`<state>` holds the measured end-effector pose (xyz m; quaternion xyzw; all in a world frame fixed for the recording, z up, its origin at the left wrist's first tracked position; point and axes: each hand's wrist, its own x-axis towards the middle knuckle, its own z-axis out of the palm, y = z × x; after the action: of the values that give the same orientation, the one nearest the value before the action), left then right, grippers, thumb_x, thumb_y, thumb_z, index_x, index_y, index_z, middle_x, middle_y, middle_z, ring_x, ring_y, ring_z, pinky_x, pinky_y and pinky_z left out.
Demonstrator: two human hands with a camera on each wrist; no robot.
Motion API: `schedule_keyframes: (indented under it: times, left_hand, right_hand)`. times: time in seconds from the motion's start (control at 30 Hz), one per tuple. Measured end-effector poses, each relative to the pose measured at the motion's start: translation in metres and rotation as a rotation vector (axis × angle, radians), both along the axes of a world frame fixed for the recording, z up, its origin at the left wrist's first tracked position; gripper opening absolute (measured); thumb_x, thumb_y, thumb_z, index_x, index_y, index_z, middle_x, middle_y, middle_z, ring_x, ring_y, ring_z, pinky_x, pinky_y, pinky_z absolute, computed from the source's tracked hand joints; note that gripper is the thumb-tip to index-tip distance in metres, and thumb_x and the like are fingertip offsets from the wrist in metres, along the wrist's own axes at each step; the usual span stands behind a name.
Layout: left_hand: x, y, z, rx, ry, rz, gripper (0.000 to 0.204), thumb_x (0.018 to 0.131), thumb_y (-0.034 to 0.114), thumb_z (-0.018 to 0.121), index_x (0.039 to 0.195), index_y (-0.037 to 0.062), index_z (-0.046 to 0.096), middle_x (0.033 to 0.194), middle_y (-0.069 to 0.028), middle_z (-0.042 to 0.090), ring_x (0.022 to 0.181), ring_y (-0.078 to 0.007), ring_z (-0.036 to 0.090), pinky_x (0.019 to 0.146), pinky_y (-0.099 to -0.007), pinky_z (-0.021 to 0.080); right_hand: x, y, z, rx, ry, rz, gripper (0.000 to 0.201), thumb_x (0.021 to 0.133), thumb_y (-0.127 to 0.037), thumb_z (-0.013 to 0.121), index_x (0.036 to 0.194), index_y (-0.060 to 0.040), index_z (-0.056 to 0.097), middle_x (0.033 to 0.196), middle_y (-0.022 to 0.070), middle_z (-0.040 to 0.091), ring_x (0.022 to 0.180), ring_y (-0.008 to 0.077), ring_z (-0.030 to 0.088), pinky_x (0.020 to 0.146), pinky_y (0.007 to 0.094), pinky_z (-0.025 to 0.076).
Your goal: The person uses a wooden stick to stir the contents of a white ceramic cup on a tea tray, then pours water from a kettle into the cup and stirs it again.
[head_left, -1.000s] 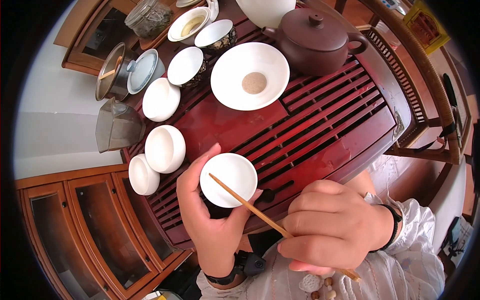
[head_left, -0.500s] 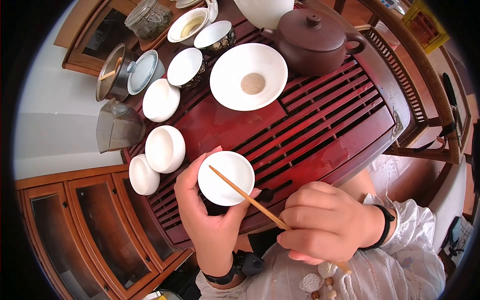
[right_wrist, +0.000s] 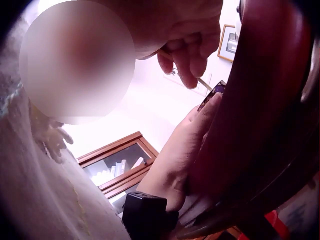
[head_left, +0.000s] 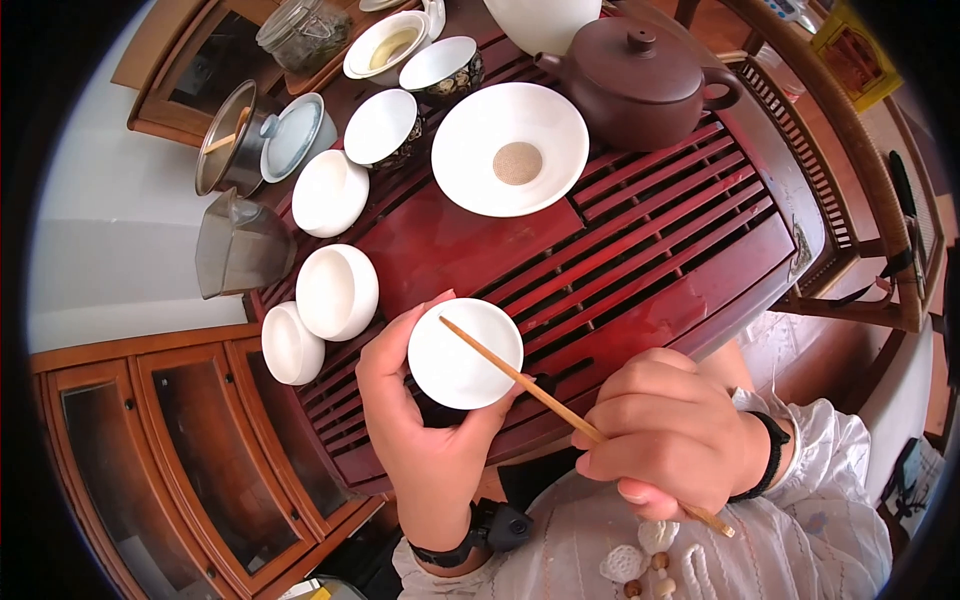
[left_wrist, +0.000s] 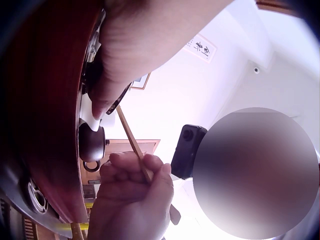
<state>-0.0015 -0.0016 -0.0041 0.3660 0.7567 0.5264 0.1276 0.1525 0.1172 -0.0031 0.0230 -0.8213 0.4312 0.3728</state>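
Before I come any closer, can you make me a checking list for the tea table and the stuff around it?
Surface: shiny dark red tea tray with slats.
Job's things: small cup, white inside; thin wooden stick, one tip over the cup. Whether they touch, I can't tell.
Clutter: brown teapot, wide white bowl, more cups, glass pitcher.
Hands: left hand curls round the cup; right hand grips the stick.
Cables: nothing seen.
Surroundings: wooden cabinet on one side, chair on the other.
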Motion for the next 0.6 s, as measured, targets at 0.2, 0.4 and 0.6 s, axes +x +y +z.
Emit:
schedule_keyframes:
  times: [0.2, 0.4, 0.6]
  left_hand:
    - [0.0, 0.0, -0.003, -0.027, 0.117, -0.039, 0.076, 0.059, 0.007, 0.09, 0.123, 0.0037, 0.05, 0.122, -0.01, 0.061, 0.111, -0.0225, 0.056, 0.096, -0.0344, 0.044]
    - [-0.001, 0.0, -0.005, 0.001, 0.117, -0.032, 0.078, 0.058, 0.008, 0.091, 0.124, 0.0035, 0.05, 0.121, -0.0109, 0.061, 0.111, -0.0235, 0.056, 0.096, -0.0353, 0.044]
    - [-0.002, -0.001, -0.003, -0.013, 0.125, -0.035, 0.077, 0.058, 0.008, 0.091, 0.123, 0.0032, 0.05, 0.122, -0.0111, 0.061, 0.111, -0.0238, 0.056, 0.096, -0.0359, 0.044]
  right_hand:
    - [-0.003, -0.004, 0.0, 0.015, 0.039, 0.056, 0.021, 0.079, -0.015, 0.07, 0.094, -0.0018, 0.064, 0.078, 0.0062, 0.05, 0.071, 0.0232, 0.053, 0.058, 0.0329, 0.041]
    - [-0.001, -0.002, -0.002, 0.098, 0.034, -0.001, 0.021, 0.078, -0.017, 0.071, 0.092, -0.0032, 0.065, 0.078, 0.0058, 0.051, 0.07, 0.0224, 0.052, 0.059, 0.0332, 0.042]
    - [0.006, -0.006, 0.012, 0.173, -0.097, -0.063, 0.02, 0.075, -0.017, 0.072, 0.087, -0.0037, 0.065, 0.077, 0.0061, 0.053, 0.071, 0.0229, 0.054, 0.059, 0.0327, 0.043]
